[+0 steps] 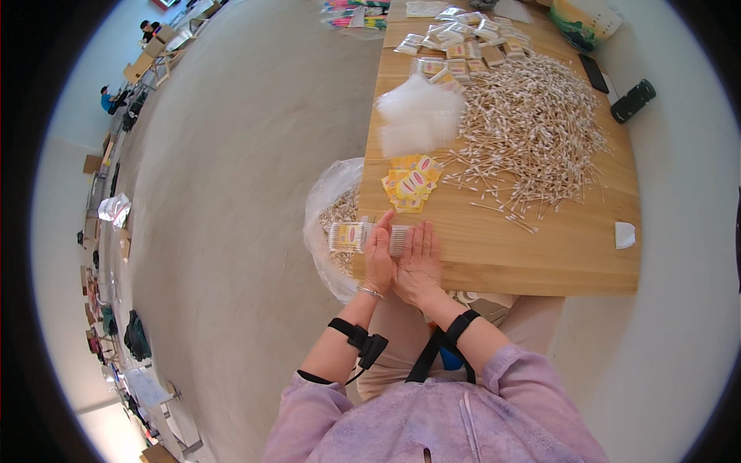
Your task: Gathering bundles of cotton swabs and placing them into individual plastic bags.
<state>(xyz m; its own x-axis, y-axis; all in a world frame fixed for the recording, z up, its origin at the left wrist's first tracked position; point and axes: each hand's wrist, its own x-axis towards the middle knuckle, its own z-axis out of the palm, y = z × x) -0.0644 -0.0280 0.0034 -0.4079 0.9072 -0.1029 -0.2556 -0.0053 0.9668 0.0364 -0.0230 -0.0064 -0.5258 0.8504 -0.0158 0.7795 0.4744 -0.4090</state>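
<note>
Touching clear packet (347,237), swabs (334,238) apparently inside

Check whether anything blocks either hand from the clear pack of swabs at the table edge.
Nothing visible does: the left hand lies across the swab pack, and the right hand is at its right end. The yellow cards lie beyond the pack, not in between.
</note>
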